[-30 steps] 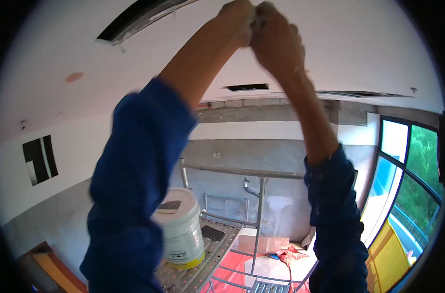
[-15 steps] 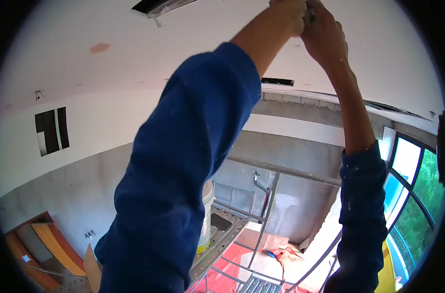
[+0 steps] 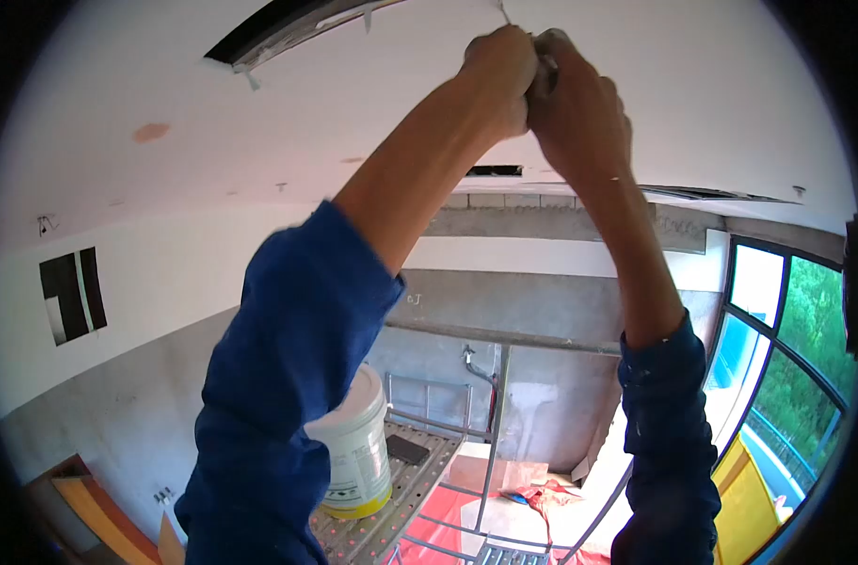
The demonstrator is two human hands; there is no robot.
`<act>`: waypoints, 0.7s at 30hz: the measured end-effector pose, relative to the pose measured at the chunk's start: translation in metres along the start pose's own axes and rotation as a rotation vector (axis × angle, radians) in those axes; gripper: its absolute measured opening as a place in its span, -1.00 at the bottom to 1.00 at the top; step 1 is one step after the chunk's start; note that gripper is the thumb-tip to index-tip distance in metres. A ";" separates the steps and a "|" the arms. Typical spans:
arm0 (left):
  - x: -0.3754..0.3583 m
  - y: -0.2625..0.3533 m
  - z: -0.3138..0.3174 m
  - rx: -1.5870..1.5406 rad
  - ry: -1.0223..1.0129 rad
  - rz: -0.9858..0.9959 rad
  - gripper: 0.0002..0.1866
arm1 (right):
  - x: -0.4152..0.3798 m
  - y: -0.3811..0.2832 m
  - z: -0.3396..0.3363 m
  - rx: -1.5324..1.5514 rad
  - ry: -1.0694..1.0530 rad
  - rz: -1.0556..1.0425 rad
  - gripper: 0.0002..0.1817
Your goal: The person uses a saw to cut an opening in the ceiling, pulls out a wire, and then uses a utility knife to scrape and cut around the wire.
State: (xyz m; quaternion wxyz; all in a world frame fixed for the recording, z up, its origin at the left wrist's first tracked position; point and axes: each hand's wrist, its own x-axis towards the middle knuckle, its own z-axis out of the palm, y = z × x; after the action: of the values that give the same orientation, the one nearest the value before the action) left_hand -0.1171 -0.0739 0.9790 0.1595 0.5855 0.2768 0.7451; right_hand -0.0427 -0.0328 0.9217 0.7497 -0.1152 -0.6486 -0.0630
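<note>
Both arms reach up in blue sleeves toward the white ceiling (image 3: 353, 122). My left hand (image 3: 504, 71) is closed, its back and wrist toward me. My right hand (image 3: 584, 108) is curled in a fist right beside it, the two touching or almost so. A small greyish item (image 3: 545, 77) shows in the gap between them; its kind is hidden by the fingers. Just above my left hand, a thin light strand (image 3: 503, 11) runs at the ceiling's surface. A long dark slot (image 3: 278, 33) opens in the ceiling to the left.
A white bucket (image 3: 358, 461) stands on a perforated metal scaffold platform (image 3: 419, 480), beside a dark flat block (image 3: 407, 449). Scaffold rails (image 3: 499, 424) rise beyond it. Red sheeting (image 3: 546, 494) lies on the floor below. Windows (image 3: 777, 320) line the right side.
The view has tilted up and shifted, so both hands appear lower and further left. More of the bucket and ceiling slot shows. The hands stay close together and closed.
</note>
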 end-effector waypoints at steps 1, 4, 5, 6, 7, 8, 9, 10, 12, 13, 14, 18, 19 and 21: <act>0.004 0.006 -0.001 0.049 0.030 0.024 -0.81 | 0.000 -0.001 0.002 -0.029 -0.002 -0.007 -0.72; 0.038 0.017 -0.002 0.166 0.130 0.076 -0.83 | 0.031 -0.002 0.021 -0.050 -0.005 -0.062 -0.73; 0.045 0.021 -0.002 0.175 0.099 0.075 -0.83 | 0.038 -0.002 0.024 -0.055 0.009 -0.075 -0.73; 0.052 0.024 -0.006 0.182 0.074 0.070 -0.83 | 0.041 0.000 0.027 -0.051 -0.004 -0.062 -0.72; 0.051 0.020 -0.012 0.188 0.059 0.044 -0.84 | 0.035 -0.001 0.029 -0.047 -0.038 -0.036 -0.69; 0.050 0.016 -0.015 0.156 0.063 0.030 -0.85 | 0.032 -0.001 0.029 -0.042 -0.065 -0.012 -0.67; 0.050 0.012 -0.015 0.131 0.042 0.012 -0.84 | 0.027 0.001 0.023 -0.037 -0.051 -0.020 -0.66; 0.046 0.005 -0.015 0.105 0.020 -0.006 -0.83 | 0.015 0.000 0.012 -0.032 -0.038 -0.030 -0.66; 0.029 -0.011 -0.014 0.074 0.060 0.022 -0.77 | 0.003 0.000 0.007 -0.052 -0.033 -0.017 -0.65; 0.033 -0.013 -0.014 0.094 0.078 0.043 -0.76 | 0.000 0.001 0.011 -0.075 -0.039 0.000 -0.65; 0.045 -0.011 -0.016 0.115 0.092 0.071 -0.76 | 0.001 0.001 0.016 -0.097 -0.037 0.014 -0.65; 0.077 0.012 -0.021 0.100 -0.031 0.081 -0.75 | 0.042 0.005 0.042 -0.137 0.029 -0.100 -0.61; 0.072 0.009 -0.022 0.112 -0.018 0.053 -0.68 | 0.038 0.007 0.050 -0.155 0.005 -0.068 -0.69; 0.067 0.004 -0.025 -0.061 -0.117 0.020 -0.78 | 0.040 0.008 0.058 -0.187 -0.008 -0.022 -0.75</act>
State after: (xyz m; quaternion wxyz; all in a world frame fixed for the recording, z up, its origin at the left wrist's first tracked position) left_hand -0.1582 -0.0452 1.0298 0.1855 0.6258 0.2383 0.7192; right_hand -0.0901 -0.0084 0.9678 0.7322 -0.1780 -0.6442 -0.1309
